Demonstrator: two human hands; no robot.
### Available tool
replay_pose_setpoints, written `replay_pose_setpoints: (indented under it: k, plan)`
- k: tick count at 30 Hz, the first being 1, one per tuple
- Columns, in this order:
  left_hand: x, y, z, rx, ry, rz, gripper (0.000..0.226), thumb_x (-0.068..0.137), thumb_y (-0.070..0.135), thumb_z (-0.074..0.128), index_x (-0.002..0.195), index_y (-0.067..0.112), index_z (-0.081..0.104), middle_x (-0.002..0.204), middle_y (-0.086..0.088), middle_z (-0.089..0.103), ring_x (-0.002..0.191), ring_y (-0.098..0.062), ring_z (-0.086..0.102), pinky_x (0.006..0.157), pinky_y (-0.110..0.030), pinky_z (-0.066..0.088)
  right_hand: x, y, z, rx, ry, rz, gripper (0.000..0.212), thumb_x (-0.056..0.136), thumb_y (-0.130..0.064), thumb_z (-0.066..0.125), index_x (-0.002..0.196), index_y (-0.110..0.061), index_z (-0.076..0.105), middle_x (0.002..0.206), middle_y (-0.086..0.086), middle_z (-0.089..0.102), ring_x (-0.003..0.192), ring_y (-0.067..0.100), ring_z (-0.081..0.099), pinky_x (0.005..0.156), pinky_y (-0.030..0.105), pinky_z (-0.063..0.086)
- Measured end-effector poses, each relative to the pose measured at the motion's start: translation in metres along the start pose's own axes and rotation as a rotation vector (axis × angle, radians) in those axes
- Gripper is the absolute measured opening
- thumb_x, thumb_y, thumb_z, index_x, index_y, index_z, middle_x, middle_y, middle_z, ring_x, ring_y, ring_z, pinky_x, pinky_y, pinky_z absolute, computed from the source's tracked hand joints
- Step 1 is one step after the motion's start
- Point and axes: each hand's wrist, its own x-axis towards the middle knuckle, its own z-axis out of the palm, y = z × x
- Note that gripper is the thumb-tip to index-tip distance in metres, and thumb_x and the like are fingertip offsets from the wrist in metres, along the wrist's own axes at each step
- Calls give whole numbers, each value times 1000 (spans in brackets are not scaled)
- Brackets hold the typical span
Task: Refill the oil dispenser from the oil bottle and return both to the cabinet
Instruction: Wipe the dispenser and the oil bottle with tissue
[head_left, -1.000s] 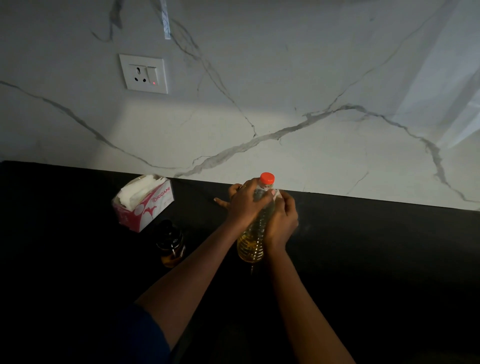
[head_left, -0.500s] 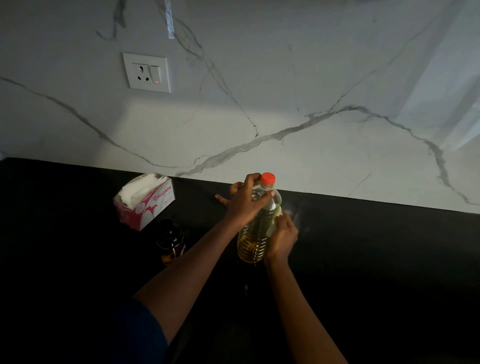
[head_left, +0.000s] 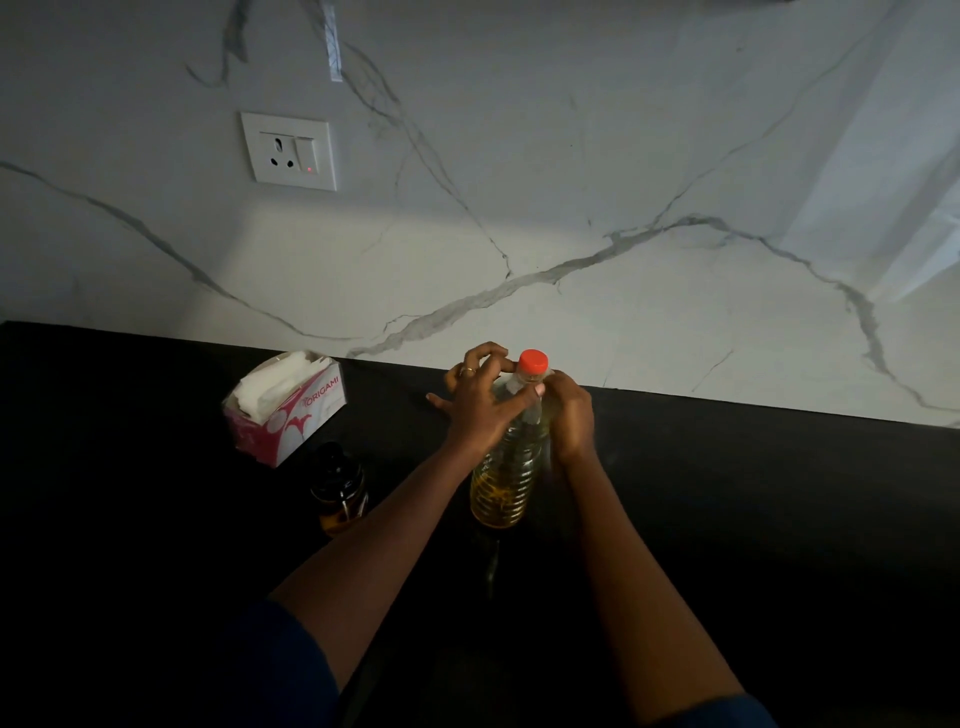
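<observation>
Observed: left grip (head_left: 480, 402), right grip (head_left: 571, 415) wrapped clear ribbed plastic oil bottle (head_left: 506, 483) below red cap (head_left: 533, 362) (twisting might tip it).

We saw a black counter (head_left: 779, 493) that bore a tissue box (head_left: 285, 410), a dark oil dispenser (head_left: 337, 488) and an upright oil bottle (head_left: 504, 483).

tissue box (head_left: 284, 408), wall socket (head_left: 289, 151), black counter (head_left: 753, 493)

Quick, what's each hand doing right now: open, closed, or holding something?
Left hand: grips the oil bottle just below its red cap.
Right hand: holds the same bottle's upper body.
</observation>
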Motion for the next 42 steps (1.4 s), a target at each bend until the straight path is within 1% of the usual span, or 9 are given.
replay_pose_setpoints:
  k: [3, 10, 14, 18, 24, 27, 31, 38, 42]
  plan:
    - [5, 3, -3, -1, -2, 25, 20, 77, 38, 71, 90, 24, 64, 139, 11, 32, 135, -22, 21, 107, -66, -8, -8, 1, -1, 108, 71, 3, 23, 94, -6, 41, 82, -3, 61, 75, 5, 62, 66, 5, 59, 63, 20, 47]
    - [7, 12, -1, 61, -25, -39, 18, 89, 24, 55, 100, 12, 63, 144, 11, 24, 139, -18, 16, 107, -61, -15, -36, 7, 24, 99, 291, -25, 30, 98, -12, 40, 122, -12, 57, 107, -5, 61, 94, 6, 60, 81, 18, 48]
    - [8, 12, 5, 186, -67, -67, 35, 93, 35, 47, 124, 18, 49, 147, 7, 22, 142, -23, 8, 107, -64, -11, -38, 11, 27, 54, 303, -84, 33, 98, -14, 41, 129, -10, 53, 117, -8, 57, 108, 4, 55, 85, 12, 45]
    - [12, 8, 4, 204, -85, -69, 40, 92, 45, 48, 124, 21, 49, 148, 7, 22, 142, -26, 6, 104, -67, -11, -30, 28, 22, 125, 294, 28, 31, 98, -13, 40, 122, -7, 59, 106, 5, 67, 98, 19, 64, 86, 32, 52]
    - [13, 5, 3, 192, -83, -61, 44, 91, 47, 48, 126, 22, 48, 147, 7, 24, 142, -26, 6, 104, -67, -13, -50, 73, 31, 7, 342, 217, 35, 98, -9, 36, 127, -8, 55, 115, 8, 64, 104, 17, 60, 90, 31, 48]
    - [12, 6, 3, 188, -95, -61, 44, 91, 46, 49, 127, 22, 47, 148, 6, 25, 142, -26, 7, 104, -66, -13, -57, 87, 27, -106, 313, 365, 34, 98, -10, 34, 125, -9, 56, 112, 9, 64, 92, 13, 57, 80, 27, 45]
    - [13, 6, 2, 207, -108, -67, 48, 92, 47, 47, 132, 22, 43, 149, 3, 24, 142, -27, 7, 105, -66, -12, -66, 95, 25, -138, 289, 482, 33, 96, -7, 33, 113, -8, 61, 86, 0, 59, 72, 8, 53, 64, 25, 45]
    - [14, 6, 2, 235, -112, -78, 50, 93, 48, 44, 135, 22, 40, 150, 2, 25, 143, -27, 7, 104, -69, -11, -66, 40, 39, 177, 442, 283, 34, 97, -14, 41, 128, -11, 55, 115, -4, 59, 107, 11, 56, 93, 28, 45]
    - [14, 6, 1, 224, -118, -78, 47, 93, 47, 43, 133, 22, 42, 149, 3, 26, 143, -27, 8, 105, -69, -11, -55, 19, 41, 148, 418, 111, 34, 98, -15, 39, 127, -12, 57, 97, -6, 65, 88, 7, 62, 81, 25, 52]
